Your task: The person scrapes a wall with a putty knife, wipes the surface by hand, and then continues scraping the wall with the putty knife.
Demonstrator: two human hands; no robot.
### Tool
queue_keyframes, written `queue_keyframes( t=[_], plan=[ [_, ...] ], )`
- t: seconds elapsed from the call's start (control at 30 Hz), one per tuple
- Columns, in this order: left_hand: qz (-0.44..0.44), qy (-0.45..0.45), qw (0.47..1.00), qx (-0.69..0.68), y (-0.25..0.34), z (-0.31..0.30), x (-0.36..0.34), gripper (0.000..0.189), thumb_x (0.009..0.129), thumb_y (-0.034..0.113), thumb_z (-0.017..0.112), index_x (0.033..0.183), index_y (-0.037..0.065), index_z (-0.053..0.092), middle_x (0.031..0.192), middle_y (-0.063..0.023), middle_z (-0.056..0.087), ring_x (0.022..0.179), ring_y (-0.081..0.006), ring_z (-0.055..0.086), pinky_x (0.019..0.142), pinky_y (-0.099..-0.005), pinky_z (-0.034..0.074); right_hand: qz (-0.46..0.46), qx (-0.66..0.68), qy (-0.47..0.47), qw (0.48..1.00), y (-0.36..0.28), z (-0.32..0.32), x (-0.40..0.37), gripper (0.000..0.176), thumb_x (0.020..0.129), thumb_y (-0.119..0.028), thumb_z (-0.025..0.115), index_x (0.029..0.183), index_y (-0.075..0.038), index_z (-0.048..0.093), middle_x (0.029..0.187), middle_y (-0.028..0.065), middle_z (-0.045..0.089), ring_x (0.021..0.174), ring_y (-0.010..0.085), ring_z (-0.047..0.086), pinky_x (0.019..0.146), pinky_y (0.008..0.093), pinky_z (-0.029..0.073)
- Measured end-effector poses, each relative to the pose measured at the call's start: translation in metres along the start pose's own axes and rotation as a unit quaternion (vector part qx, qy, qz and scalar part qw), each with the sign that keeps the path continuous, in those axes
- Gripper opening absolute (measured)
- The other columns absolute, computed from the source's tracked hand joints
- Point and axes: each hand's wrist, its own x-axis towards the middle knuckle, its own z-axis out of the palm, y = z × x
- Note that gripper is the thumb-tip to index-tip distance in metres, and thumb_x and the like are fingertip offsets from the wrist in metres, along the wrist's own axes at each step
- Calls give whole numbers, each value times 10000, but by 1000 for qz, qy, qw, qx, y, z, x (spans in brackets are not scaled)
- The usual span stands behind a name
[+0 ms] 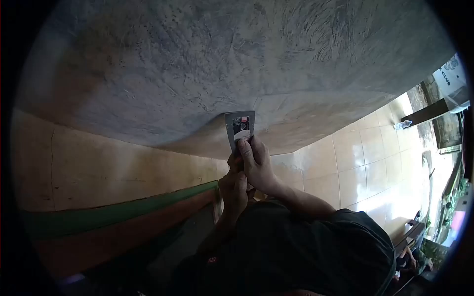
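Both my hands are wrapped round the handle of a wide-bladed scraper (241, 126), which has a worn label on its flat face. My right hand (257, 160) grips nearer the blade, its thumb laid along the tool. Close below it, my left hand (233, 191) closes round the lower end of the handle, which the fingers mostly hide. The blade's straight edge lies at the grey wall (197, 64), whose surface is mottled and covered in swirling scratch marks. Around the blade the wall turns a browner shade.
Glossy tiles (360, 158) spread out on the right, with a clear plastic bottle (402, 125) at their far side. A green and red-brown band (123, 212) runs along the lower left. A printed white sheet (452, 81) hangs at upper right. Another person (412, 259) sits at lower right.
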Motion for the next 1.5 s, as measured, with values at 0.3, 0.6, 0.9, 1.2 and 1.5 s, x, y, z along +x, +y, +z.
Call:
queue_keyframes(
  t=[0.3,0.6,0.9,1.2,1.5],
  plan=[
    [-20,-23,993,-117,13,1,7,332,923,147,461,670,-54,536,671,-48,553,474,-61,486,389,-212,346,-54,-92,29,994,-2,2,6,249,976,-187,413,826,4,466,600,73,537,538,94,520,492,271,430],
    [-43,-46,984,-169,28,-2,18,384,946,177,470,628,-30,521,582,-11,463,430,-43,407,376,-209,293,-63,-57,36,996,-1,6,12,216,976,-201,425,883,-8,451,633,59,557,571,87,539,546,263,451],
    [37,-96,990,-94,45,0,24,343,945,186,480,712,-51,561,598,-31,486,430,-41,396,388,-196,289,-55,115,-103,986,-18,3,17,195,994,-223,365,1068,-46,329,718,92,557,555,165,576,536,247,481],
    [-13,-48,992,-120,27,2,20,424,957,281,462,1194,-70,461,557,36,382,382,-37,335,319,-195,256,-64,59,-54,995,-26,8,19,130,984,-164,398,944,-41,390,623,25,474,502,69,473,477,211,394],
    [-52,14,994,-96,26,5,19,401,952,291,438,1119,-70,489,568,6,440,364,-48,353,315,-206,254,-20,73,-45,996,-28,11,18,126,982,-149,400,923,-38,400,583,3,466,483,53,442,450,214,374]
  ],
)
